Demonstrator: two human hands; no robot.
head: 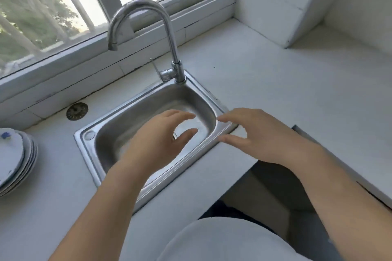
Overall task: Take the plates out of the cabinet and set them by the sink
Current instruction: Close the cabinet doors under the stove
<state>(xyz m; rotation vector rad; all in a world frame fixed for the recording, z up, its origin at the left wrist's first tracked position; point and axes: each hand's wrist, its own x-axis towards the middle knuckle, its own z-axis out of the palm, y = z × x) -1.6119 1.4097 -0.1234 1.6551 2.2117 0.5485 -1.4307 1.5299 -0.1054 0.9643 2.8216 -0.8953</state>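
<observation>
At the time of inspection both hands were empty and held in the air, fingers spread and loosely curled, gripping nothing. The left hand hovered over the basin of the sink; the right hand hovered just beside it, over the sink's right rim and the adjoining counter. The two hands were near each other but not touching.

A stack of plates, white with a blue mark on the top one, stood on the counter to the left of the sink, at the left edge of the view and partly cut off by it. The stack lay flat, well apart from both hands. A round metal strainer lay on the counter behind the sink's left corner. The tap stood at the sink's back right corner, with its spout pointing left over the basin.

The cabinet itself was not identifiable in view. A dark opening below the counter edge, at lower right, sat under the right forearm; whether it belonged to the cabinet could not be determined.

Assessment: at least some of the plates were already set by the sink. The stack lay to the left of both hands, nearer the left one. If more plates remained, fetching them would call for turning away from the sink; if the opening was the cabinet, the right hand was nearer.
</observation>
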